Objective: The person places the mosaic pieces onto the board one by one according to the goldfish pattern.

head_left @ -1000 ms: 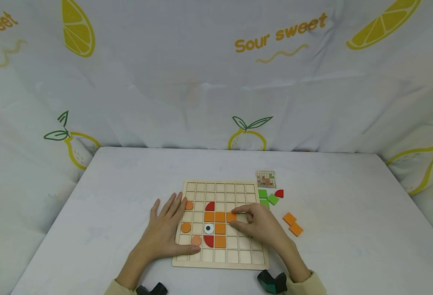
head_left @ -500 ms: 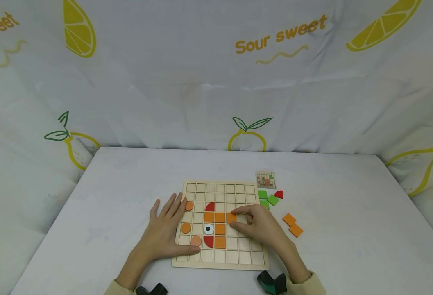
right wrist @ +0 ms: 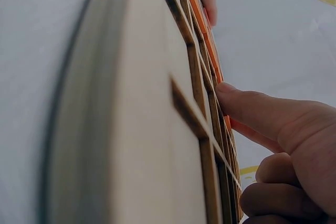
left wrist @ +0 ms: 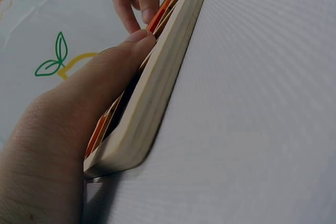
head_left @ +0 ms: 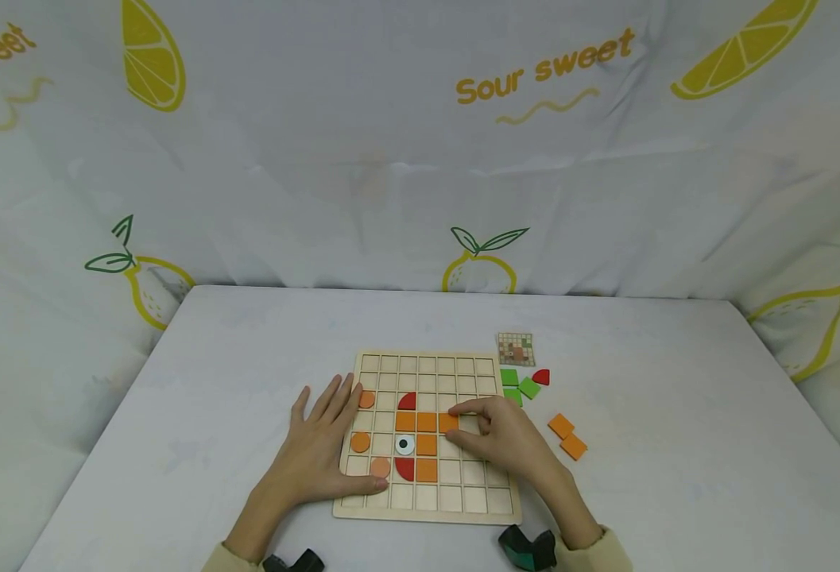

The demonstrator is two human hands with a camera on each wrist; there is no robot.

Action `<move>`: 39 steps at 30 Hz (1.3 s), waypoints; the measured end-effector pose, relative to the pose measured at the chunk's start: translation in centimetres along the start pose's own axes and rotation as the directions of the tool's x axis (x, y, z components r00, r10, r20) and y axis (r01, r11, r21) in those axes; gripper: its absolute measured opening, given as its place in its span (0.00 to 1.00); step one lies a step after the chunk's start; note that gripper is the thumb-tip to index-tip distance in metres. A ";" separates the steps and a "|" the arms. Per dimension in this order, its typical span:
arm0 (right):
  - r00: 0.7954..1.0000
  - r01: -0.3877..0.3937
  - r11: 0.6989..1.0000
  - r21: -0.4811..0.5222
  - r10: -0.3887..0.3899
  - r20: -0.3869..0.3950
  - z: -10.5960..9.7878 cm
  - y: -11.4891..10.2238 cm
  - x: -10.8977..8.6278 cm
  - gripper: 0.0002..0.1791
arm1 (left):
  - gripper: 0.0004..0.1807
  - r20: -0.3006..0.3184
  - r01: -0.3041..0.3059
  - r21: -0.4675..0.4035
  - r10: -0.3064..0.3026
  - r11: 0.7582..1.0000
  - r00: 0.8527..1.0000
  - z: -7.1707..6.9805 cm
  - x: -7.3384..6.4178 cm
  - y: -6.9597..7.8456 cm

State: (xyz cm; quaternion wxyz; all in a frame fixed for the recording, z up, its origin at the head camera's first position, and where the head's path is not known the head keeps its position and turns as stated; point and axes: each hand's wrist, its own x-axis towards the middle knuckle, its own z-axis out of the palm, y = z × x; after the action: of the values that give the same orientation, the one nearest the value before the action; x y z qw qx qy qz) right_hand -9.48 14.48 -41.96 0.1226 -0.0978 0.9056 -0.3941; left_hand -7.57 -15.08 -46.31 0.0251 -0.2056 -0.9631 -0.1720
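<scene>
Two hands meet at a wooden board [head_left: 427, 519] on a white table [head_left: 677, 445]. From the head, the left hand [head_left: 317, 457] lies flat and spread, straight fingers over the board's left edge, left thumb [head_left: 362, 483] across the near-left cells with its tip just beside a pale disc [head_left: 381, 465]. The right hand [head_left: 509, 435] pinches an orange square [head_left: 450, 423] between thumb and forefinger, in the middle row, at the right end of a line of three; whether it is fully seated, I cannot tell. Two more orange squares run down from the middle of that line. Left of them sits an eye disc [head_left: 404, 444], with one red piece [head_left: 407, 402] above the line and another below the eye. Two orange discs [head_left: 360, 442] sit near the left hand. Beyond the board's right edge lie three green squares [head_left: 529, 388], a red piece, two loose orange squares [head_left: 573, 446] touching each other and, farther back, a pattern card [head_left: 516, 349].

From the left wrist, the left thumb rests on the board near its thick edge; the right hand's fingers show beyond.

From the right wrist, the right thumb [right wrist: 252, 100] and forefinger meet at an orange edge on the board, the other fingers curled in; a left-hand finger shows at the top.
</scene>
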 end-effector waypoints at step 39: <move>0.997 0.030 0.999 -0.044 -0.033 -0.071 -4.1 1.9 -2.8 0.18 | 0.74 0.003 0.005 -0.003 -0.005 1.000 1.000 0.1 0.0 0.1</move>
State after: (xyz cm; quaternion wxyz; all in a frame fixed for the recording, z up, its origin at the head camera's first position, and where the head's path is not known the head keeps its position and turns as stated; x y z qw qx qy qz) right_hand -8.16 19.31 -40.27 0.0816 -0.1003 0.9160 -0.3798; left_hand -7.54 -15.01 -46.35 0.0228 -0.2033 -0.9634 -0.1733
